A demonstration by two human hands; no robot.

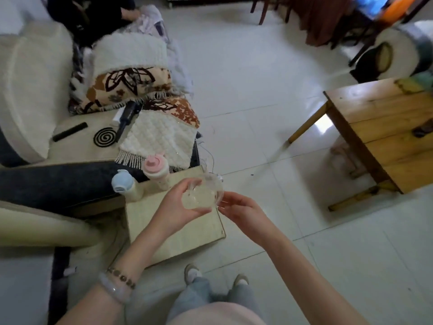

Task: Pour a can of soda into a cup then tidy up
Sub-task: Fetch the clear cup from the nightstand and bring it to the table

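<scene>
- White glossy tile floor (pixel 246 90): runs under and all round the low beige square table (pixel 178 238), which serves as the reference point here.
- Cream-cushioned sofa with a dark seat front (pixel 58 184): directly left of the beige table and touching its left edge.
- Brown-and-cream leaf-patterned blanket (pixel 131 83): heaped on the sofa, beyond the beige table's far-left corner.
- Bare plank wooden table (pixel 386 118): well apart from the beige table, off to its right across open floor.
- White quilted fringed throw (pixel 159 137): draped over the sofa edge, just beyond the beige table's far side.
- Your left hand (pixel 173 207): above the beige table's far half, fingers and thumb wrapped round the cup's body. Bracelets show on that wrist.
- Your right hand (pixel 243 212): above the beige table's right edge, fingers bent, tips at the cup's rim. Motion blur; you cannot tell whether they pinch or only touch.
- Pink-lidded cream bottle (pixel 157 170) and blue-lidded cream bottle (pixel 126 186): upright at the beige table's far-left corner, near each other.
- Clear glass cup (pixel 201 195): held off the beige table, above its far-right part, tilted. Contents too blurred to read.
- Black spiral coil (pixel 105 137) and black comb (pixel 70 131): on the sofa seat, beyond and left of the beige table.
</scene>
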